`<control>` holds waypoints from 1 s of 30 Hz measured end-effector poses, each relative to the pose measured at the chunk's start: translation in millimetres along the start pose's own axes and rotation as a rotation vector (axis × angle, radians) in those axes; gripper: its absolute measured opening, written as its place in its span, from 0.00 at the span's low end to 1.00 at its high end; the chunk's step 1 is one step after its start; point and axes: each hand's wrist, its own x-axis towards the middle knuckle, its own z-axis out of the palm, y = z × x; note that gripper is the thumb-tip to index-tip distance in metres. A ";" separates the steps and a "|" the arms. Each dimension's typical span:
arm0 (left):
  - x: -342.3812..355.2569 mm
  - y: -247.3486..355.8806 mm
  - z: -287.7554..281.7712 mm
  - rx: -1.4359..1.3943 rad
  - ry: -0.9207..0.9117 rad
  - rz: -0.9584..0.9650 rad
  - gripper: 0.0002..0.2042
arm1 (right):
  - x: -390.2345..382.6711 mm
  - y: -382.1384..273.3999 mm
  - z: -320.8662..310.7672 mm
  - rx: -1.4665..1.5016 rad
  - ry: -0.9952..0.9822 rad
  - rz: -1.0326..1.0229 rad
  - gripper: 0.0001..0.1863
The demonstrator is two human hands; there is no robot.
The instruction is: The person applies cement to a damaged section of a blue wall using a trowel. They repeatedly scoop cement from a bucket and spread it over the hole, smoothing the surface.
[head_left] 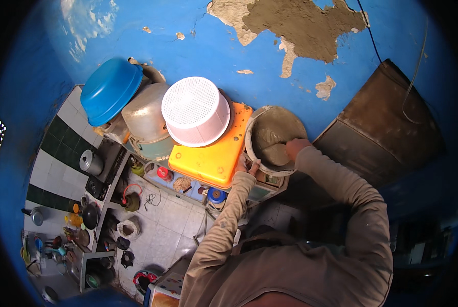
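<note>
A round bucket (pixel 250 141) holding wet grey mortar (pixel 270 127) stands against the wall, right of the orange container. My left hand (pixel 248 166) grips the bucket's near left side, with its fingers at the rim. Over the right part of the opening, my right hand (pixel 296 147) is closed. It holds a rounded tool coated in mortar (pixel 277 154), which lies in the mix; the coating hides its exact kind. Long tan sleeves cover both of my forearms.
Beside the bucket, a white strainer basin (pixel 196 110) sits on an orange plastic container (pixel 213 161). Farther left are a metal pot (pixel 144 112) and a blue basin (pixel 111 89). A brown cabinet-like box (pixel 382 123) stands right. Bare plaster (pixel 305 28) shows on the blue wall.
</note>
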 end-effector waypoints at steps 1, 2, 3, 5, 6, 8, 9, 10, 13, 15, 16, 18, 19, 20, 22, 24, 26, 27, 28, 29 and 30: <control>-2.5 -1.3 0.4 -0.009 -0.006 0.015 0.16 | 2.6 9.4 11.2 0.128 0.022 0.085 0.11; -1.4 -1.3 1.2 -0.021 -0.003 0.036 0.16 | 2.6 20.9 13.0 0.361 -0.066 0.117 0.13; 0.0 -1.4 0.7 -0.032 -0.002 0.058 0.16 | 1.3 34.7 14.9 0.593 -0.156 0.150 0.15; 4.0 -6.1 -2.8 -0.037 0.003 0.075 0.15 | -5.4 54.7 15.6 0.941 -0.213 0.190 0.18; 4.8 -10.0 -4.8 -0.040 0.007 0.083 0.14 | -13.5 59.4 16.8 1.051 -0.183 0.191 0.20; 5.3 0.9 -5.9 -0.063 0.003 0.098 0.13 | -30.4 70.0 19.4 1.213 -0.104 0.189 0.21; 6.3 0.3 -5.8 -0.085 0.001 0.086 0.13 | -38.2 74.6 21.6 1.264 -0.062 0.179 0.21; 6.8 -2.5 -5.8 -0.107 -0.001 0.076 0.13 | -43.8 77.3 21.3 1.313 -0.017 0.166 0.21; 11.4 -18.0 -4.2 -0.152 0.032 0.113 0.12 | -54.3 71.0 18.5 1.367 -0.002 0.191 0.19; 10.8 -11.0 -3.3 -0.195 0.046 0.124 0.12 | -63.2 70.5 13.9 1.286 0.026 0.157 0.17; 10.5 -4.8 -4.5 -0.176 0.032 0.131 0.12 | -64.4 72.3 10.8 1.244 0.047 0.136 0.16; -1.1 -1.0 -7.7 -0.112 -0.007 0.036 0.13 | -70.9 78.9 16.8 1.163 0.113 0.083 0.14; 5.6 4.2 -9.5 -0.085 -0.019 0.024 0.13 | -67.5 87.0 10.2 1.109 0.178 0.038 0.13; 9.4 3.6 -8.7 -0.097 -0.003 0.061 0.13 | -70.4 92.1 1.8 1.124 0.192 0.022 0.13; 8.5 -14.0 -6.1 -0.103 0.040 0.148 0.13 | -73.9 95.7 -26.3 1.122 0.223 0.001 0.12; 14.1 -13.3 -4.1 -0.107 0.048 0.180 0.13 | -86.4 94.4 -57.0 1.093 0.256 0.030 0.12; 5.5 4.8 -5.4 -0.110 0.033 0.133 0.13 | -92.3 96.2 -93.6 1.072 0.337 0.002 0.11; 6.1 5.6 -5.3 -0.097 0.029 0.122 0.13 | -93.7 96.6 -116.8 1.059 0.377 -0.012 0.10; 4.9 5.1 -6.6 -0.081 0.031 0.107 0.13 | -95.7 93.9 -140.2 1.076 0.399 -0.042 0.10; 4.6 5.8 -6.9 -0.066 0.032 0.090 0.13 | -98.2 90.0 -164.4 1.093 0.420 -0.070 0.10; 2.1 12.8 -5.3 -0.118 0.032 0.073 0.13 | -101.7 87.0 -187.0 1.110 0.442 -0.094 0.10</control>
